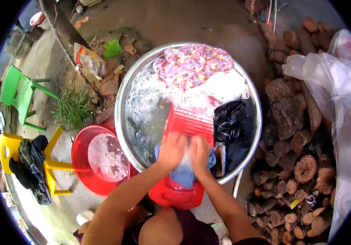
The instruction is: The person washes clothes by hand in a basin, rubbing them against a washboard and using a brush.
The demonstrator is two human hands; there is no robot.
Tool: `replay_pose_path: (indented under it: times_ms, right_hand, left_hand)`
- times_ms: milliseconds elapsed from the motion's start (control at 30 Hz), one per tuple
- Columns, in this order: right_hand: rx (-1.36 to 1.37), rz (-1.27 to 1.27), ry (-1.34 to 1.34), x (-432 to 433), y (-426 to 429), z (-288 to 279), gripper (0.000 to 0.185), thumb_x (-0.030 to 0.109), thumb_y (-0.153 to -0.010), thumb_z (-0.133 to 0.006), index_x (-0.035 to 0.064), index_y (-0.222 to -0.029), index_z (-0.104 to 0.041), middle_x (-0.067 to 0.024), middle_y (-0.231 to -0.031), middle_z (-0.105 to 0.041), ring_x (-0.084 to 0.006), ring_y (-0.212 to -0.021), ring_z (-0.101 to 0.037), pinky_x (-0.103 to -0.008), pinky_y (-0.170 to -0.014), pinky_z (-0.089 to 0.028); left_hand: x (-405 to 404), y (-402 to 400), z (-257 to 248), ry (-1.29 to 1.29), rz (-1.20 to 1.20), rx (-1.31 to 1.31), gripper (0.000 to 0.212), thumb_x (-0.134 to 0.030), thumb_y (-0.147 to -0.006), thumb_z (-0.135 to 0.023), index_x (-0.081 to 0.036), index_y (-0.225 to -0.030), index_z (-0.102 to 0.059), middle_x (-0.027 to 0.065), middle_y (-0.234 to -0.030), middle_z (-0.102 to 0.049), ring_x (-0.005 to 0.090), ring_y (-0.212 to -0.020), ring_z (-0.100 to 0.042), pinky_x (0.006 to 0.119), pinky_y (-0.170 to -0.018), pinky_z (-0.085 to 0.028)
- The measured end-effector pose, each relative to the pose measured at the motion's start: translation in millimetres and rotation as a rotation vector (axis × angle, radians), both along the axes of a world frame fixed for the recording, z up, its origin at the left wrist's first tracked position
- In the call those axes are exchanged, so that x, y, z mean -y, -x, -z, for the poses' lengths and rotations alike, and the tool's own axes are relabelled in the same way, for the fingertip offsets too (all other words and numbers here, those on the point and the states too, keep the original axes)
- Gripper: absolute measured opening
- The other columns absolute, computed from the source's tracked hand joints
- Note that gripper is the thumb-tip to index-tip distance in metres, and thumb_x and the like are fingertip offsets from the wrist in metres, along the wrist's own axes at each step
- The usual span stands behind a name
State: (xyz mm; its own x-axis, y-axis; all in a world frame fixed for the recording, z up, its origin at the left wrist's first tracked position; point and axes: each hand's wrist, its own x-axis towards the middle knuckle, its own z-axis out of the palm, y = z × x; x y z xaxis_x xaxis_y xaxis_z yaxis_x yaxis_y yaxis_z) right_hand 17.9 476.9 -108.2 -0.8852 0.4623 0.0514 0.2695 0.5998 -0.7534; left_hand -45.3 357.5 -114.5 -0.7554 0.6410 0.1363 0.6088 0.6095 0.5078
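Both hands press a wet blue cloth (182, 177) against a ridged red plastic washboard (190, 121). My left hand (173, 150) and my right hand (200, 152), both motion-blurred, grip the cloth side by side. The washboard leans inside a large round metal basin (121, 122) of sudsy water. A floral garment (194, 64) and a white cloth (224, 85) lie at the basin's far side. Dark wet clothing (230, 122) fills its right. Beside my right hand, a wooden scrubbing brush (220, 160) stands on edge.
Left of the basin stands a red tub (80, 159) with foamy water. Beyond it are a yellow chair (53, 165) with dark clothes (33, 165) on it and a green chair (20, 88). Stacked firewood (289, 137), partly under plastic sheeting (344, 82), borders the right.
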Motion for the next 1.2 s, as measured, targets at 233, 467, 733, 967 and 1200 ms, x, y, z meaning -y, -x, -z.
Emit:
replay_pose_path:
  times_ms: [233,467,733,967,1200]
  right_hand:
    - [-0.193,-0.137,-0.133,-2,-13,-13,0.021,0.013,-0.084,-0.053,0.0023,-0.101,-0.057,-0.0198,-0.108,-0.056,-0.0372,-0.1,-0.052,-0.0497,-0.089,-0.038]
    - [-0.246,-0.27,-0.203,29,-71,-23,0.014,0.017,-0.084,-0.054,0.0039,-0.089,-0.056,-0.018,-0.093,-0.056,-0.0354,-0.093,-0.053,-0.0532,-0.083,-0.039]
    - [-0.183,-0.01,-0.192,-17,16,-2,0.02,0.019,-0.088,-0.05,0.0046,-0.098,-0.061,-0.0131,-0.097,-0.059,-0.0322,-0.096,-0.053,-0.0469,-0.085,-0.038]
    - [-0.255,-0.161,-0.01,39,-92,-17,0.015,0.015,-0.089,-0.049,0.0033,-0.089,-0.058,-0.0201,-0.094,-0.057,-0.0364,-0.09,-0.053,-0.0491,-0.088,-0.039]
    - [-0.291,0.042,-0.088,-27,45,3,0.013,0.012,-0.087,-0.048,0.0033,-0.089,-0.057,-0.0172,-0.085,-0.058,-0.0337,-0.087,-0.054,-0.0461,-0.076,-0.039]
  left_hand:
    - [5,-8,-26,-0.135,-0.048,0.07,0.027,-0.026,-0.079,-0.058,-0.01,-0.1,-0.06,0.0117,-0.108,-0.056,0.0318,-0.105,-0.051,0.047,-0.089,-0.037]
    - [46,-55,-14,-0.003,0.317,-0.226,0.028,-0.026,-0.068,-0.06,-0.012,-0.092,-0.057,0.0073,-0.093,-0.055,0.0278,-0.093,-0.051,0.046,-0.084,-0.038]
    - [-19,15,-16,-0.083,-0.122,-0.009,0.03,-0.024,-0.08,-0.055,-0.007,-0.104,-0.061,0.0135,-0.118,-0.057,0.0301,-0.113,-0.049,0.049,-0.098,-0.032]
    - [48,-54,-36,0.035,0.381,0.08,0.019,-0.018,-0.073,-0.059,-0.005,-0.086,-0.059,0.0137,-0.092,-0.057,0.0326,-0.093,-0.051,0.047,-0.088,-0.036]
    - [-37,37,-20,-0.129,-0.14,-0.193,0.017,-0.02,-0.076,-0.059,-0.006,-0.086,-0.06,0.0117,-0.092,-0.059,0.0285,-0.096,-0.052,0.051,-0.091,-0.035]
